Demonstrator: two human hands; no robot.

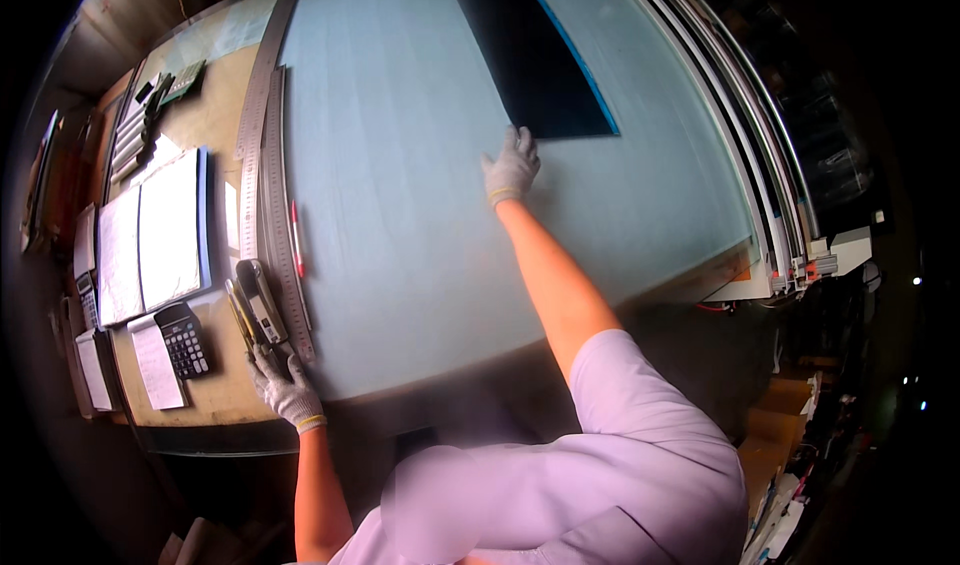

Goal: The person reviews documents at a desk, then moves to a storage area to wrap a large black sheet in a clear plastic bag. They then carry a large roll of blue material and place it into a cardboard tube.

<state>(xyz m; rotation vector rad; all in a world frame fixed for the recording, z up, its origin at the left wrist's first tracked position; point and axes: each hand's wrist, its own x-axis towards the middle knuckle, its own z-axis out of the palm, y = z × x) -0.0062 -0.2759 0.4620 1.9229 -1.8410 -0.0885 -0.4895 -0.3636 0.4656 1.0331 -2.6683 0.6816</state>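
A dark rectangular sheet (545, 65) with a bright blue edge lies on the pale blue tabletop (400, 215), running off the top of the view. My right hand (512, 170), in a light knit glove, touches its near left corner with the fingertips; the thumb stands apart. At the lower left, my gloved left hand (287, 393) is beside a black stapler-like tool (260, 303) and some slim pens (240, 315). Its thumb and fingers are spread, the fingertips meeting the near end of that group. Whether they touch a pen is hard to see.
Long metal rulers (270, 175) lie along the left, with a red pen (297, 237) beside them. Farther left are an open folder of papers (170, 230), a calculator (184, 343) and a notepad (157, 365). A railed metal frame (735, 135) borders the right side.
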